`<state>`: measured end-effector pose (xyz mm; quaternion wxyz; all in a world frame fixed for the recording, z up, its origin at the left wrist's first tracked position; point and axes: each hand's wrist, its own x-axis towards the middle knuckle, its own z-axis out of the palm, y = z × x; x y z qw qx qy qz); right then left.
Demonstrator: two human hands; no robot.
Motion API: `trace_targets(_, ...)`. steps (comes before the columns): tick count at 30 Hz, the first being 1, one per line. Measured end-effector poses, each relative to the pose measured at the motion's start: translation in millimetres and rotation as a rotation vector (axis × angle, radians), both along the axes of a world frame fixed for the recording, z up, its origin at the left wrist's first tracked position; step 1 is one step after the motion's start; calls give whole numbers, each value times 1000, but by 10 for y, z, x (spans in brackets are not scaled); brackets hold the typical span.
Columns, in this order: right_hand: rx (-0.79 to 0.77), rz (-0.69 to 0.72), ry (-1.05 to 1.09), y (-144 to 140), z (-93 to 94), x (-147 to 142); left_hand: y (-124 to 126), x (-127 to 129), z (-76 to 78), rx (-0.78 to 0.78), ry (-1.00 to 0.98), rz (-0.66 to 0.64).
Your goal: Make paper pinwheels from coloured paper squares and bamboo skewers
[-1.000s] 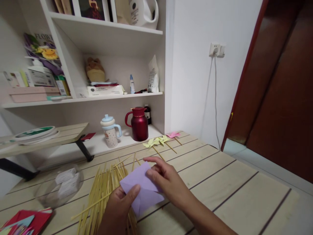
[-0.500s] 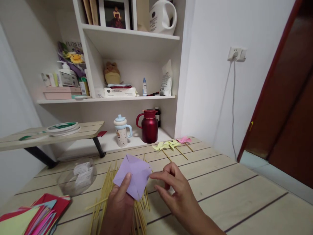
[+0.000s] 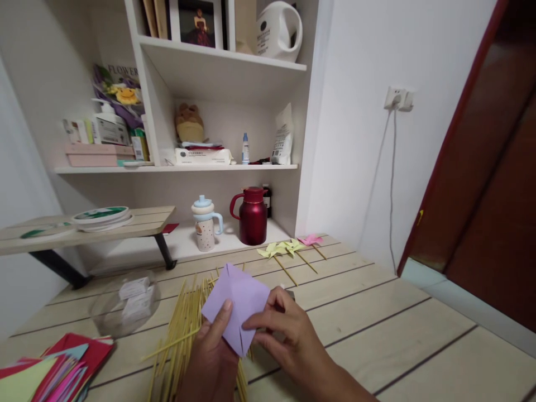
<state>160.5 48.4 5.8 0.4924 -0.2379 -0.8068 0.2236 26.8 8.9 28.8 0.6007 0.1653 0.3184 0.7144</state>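
"FLOWER" stands on the flower-printed book [image 3: 119, 84] on the left shelf

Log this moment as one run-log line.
left hand: holds purple folded paper | right hand: pinches its right edge | below: bamboo skewers on wooden table | behind: finished pinwheels

White shelves [image 3: 218, 61] stood against a white wall [image 3: 355, 139], a socket [image 3: 397, 99] up high, a dark red door [image 3: 481, 184] alongside.
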Motion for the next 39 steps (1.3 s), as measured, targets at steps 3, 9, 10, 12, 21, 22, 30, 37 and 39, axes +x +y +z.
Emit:
trace_targets(3, -70, -18, 34, -12, 40, -13, 50, -4, -71, 9, -7, 4)
trace_targets(9, -294, -73, 167, -14, 133, -20, 72, 10, -125, 30, 35, -26)
trace_targets(10, -324, -74, 192, -12, 141, -16, 73, 20, -117, 40, 41, -35)
trace_targets(12, -368, -70, 236, -9, 151, -9, 74, 36, -95, 49, 54, -39)
trace_targets(21, -487, -20, 412, 3, 119, -10, 123, 14, -177, -32, 14, -3)
trace_targets(22, -500, -2, 424, 8, 111, -13, 135, 14, -203, -42, -36, -5)
trace_targets(30, -537, 23, 401, 13, 105, -15, 151, -5, -268, -55, -67, -17)
trace_targets(37, -501, -31, 388, -23, 145, 2, 130, 24, -268, 7, -41, -52)
trace_targets(39, -487, -77, 385, -40, 156, -3, 110, 42, -243, 16, -19, -54)
